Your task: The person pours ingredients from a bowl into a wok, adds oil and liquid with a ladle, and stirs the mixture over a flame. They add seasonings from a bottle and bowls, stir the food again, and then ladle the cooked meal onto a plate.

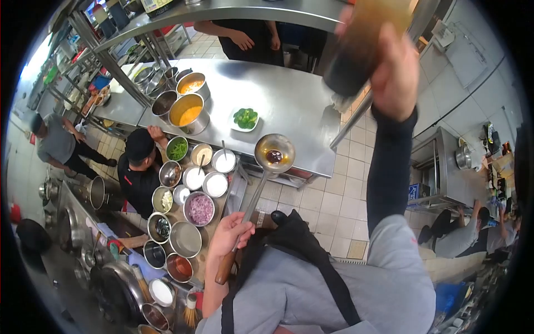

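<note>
My left hand (232, 234) is wrapped round the handle of a long metal ladle (259, 192). The ladle's bowl is held level in front of the steel counter and has a small pool of dark brown liquid (273, 156) in it. Raised at the upper right, my right hand (394, 75) grips a bottle (367, 47). Dark liquid fills the bottle's lower end, while its upper part looks amber; motion blurs it and its mouth cannot be made out. Past the ladle, a white dish of green vegetables (245, 118) sits on the counter.
Pots of orange liquid (187, 113) stand on the steel counter (267, 83). To the left are several metal containers, including chopped red onion (199, 209) and white powders (224, 161). A co-worker in black (139, 172) is beside them; another person (245, 42) stands across the counter.
</note>
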Motion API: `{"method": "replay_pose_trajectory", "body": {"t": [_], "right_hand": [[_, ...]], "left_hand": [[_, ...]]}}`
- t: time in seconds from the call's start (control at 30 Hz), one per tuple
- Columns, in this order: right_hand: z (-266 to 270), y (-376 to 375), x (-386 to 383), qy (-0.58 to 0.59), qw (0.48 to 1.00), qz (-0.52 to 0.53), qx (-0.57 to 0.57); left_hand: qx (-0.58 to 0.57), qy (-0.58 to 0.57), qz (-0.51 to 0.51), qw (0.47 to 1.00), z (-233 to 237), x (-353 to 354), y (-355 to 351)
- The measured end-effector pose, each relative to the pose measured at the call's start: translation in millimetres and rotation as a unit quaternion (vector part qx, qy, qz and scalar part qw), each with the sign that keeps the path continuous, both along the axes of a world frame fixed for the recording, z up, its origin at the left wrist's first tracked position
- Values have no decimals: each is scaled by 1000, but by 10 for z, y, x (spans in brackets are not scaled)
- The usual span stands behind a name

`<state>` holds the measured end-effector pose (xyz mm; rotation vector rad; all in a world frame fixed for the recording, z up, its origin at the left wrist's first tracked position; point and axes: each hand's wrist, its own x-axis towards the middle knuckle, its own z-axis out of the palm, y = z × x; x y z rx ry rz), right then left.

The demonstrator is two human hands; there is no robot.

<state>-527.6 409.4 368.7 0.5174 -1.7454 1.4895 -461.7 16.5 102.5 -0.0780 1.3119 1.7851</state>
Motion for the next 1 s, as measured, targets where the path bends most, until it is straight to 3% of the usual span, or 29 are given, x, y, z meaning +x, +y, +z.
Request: {"method": "replay_pose_trajectory", "body": {"t": [0.07, 0.1, 0.23, 0.33, 0.47, 0.53, 0.6, 0.67, 0.73, 0.83, 0.9, 0.93, 1.0], "right_hand": [[641, -49, -129, 43, 995, -95, 4], [777, -20, -324, 141, 979, -144, 16], [966, 554, -1111, 96, 982, -162, -20], [756, 852, -1651, 102, 887, -441, 90], [537, 671, -1612, 107, 947, -303, 32], [661, 399, -1671, 346, 774, -522, 97], [729, 136, -1714, 365, 752, -533, 130], [669, -57, -1679, 165, 911, -355, 133], [619, -52, -2216, 96, 926, -348, 115], [554, 43, -2597, 20, 971, -219, 93], [595, -119, -2368, 74, 936, -322, 121], [637, -328, -2085, 113, 969, -203, 82], [523, 243, -2541, 252, 939, -187, 144]], "left_hand": [[4, -14, 14, 1000, -15, 37, -17], [2, -15, 20, 1000, -22, 63, -36], [7, -29, 41, 999, -127, 154, -107], [-4, -22, 60, 998, -112, 230, -133], [1, -28, 90, 996, -131, 294, -147], [-1, -24, 100, 995, -116, 307, -140], [-10, -19, 105, 994, -88, 303, -119], [-20, -20, 110, 994, -63, 344, -133], [-22, -20, 115, 993, -43, 337, -105], [-18, -18, 95, 995, -27, 343, -94], [-24, -26, 92, 995, 23, 334, -40], [-32, -33, 104, 994, 48, 359, -52], [-23, -42, 119, 992, 10, 372, -69]]}}
